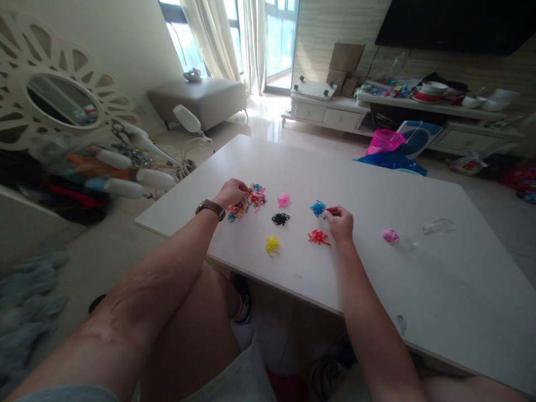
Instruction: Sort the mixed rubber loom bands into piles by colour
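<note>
My left hand [232,191], with a watch [210,209] at the wrist, reaches into a mixed heap of multicoloured small elastic bands [239,209]. Its fingertips are pinched together over the heap; what they grip is too small to tell. My right hand [341,224] is at the right edge of a blue pile of bands [317,208], thumb and finger pinched close to it. Whether a band is between them cannot be made out. Around lie a pink pile [283,200], a black pile [280,219], a yellow pile [273,245] and a red pile [319,237].
The piles rest on a white table [368,184]. To the right lie a pink object [391,235] and a clear bottle-like container [439,226]. Near the front edge is a small clear piece [401,324]. A pink basket [384,142] stands beyond the far edge, lamp heads [154,178] to the left.
</note>
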`<state>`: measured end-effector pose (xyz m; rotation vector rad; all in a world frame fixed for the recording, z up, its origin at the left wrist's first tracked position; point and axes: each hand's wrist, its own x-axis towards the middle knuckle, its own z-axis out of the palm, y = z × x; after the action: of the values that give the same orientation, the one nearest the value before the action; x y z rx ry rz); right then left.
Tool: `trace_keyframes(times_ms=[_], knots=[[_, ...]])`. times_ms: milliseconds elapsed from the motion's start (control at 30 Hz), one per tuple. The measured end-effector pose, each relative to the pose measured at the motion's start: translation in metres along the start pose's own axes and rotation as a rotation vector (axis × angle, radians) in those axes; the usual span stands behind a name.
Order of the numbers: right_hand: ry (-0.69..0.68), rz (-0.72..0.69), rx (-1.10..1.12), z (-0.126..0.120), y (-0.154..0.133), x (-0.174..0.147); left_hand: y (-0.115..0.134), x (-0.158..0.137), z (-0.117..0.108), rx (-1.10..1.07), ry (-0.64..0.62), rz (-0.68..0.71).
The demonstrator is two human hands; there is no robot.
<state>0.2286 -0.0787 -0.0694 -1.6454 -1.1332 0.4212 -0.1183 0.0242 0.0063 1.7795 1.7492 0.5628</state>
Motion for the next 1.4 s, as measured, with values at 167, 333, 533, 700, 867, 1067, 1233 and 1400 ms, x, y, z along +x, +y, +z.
trace_keyframes(times_ms=[167, 333, 533, 700, 867, 1067, 1233, 1400], knots=[[-0.008, 0.006, 0.0, 0.0, -0.001, -0.001, -0.004, 0.002, -0.001, -0.034, -0.009, 0.011], [-0.014, 0.013, 0.0, 0.0, -0.002, -0.001, -0.007, 0.004, -0.001, -0.06, -0.007, 0.003], [-0.014, 0.01, 0.002, 0.0, -0.002, -0.001, -0.004, 0.001, -0.001, -0.113, -0.018, 0.011], [-0.016, 0.004, 0.002, 0.001, 0.0, -0.001, -0.005, 0.002, -0.004, -0.139, 0.007, -0.015], [-0.01, 0.005, -0.004, 0.002, 0.004, 0.0, -0.013, 0.007, -0.008, -0.16, 0.045, -0.05], [-0.016, -0.006, -0.006, 0.001, 0.004, 0.0, -0.016, 0.009, -0.01, -0.124, 0.083, -0.079], [-0.02, -0.015, 0.005, 0.001, 0.005, 0.0, -0.012, 0.006, -0.011, -0.082, 0.108, -0.084], [-0.019, -0.008, 0.002, 0.002, 0.005, 0.0, -0.012, 0.007, -0.011, -0.171, 0.054, -0.073]])
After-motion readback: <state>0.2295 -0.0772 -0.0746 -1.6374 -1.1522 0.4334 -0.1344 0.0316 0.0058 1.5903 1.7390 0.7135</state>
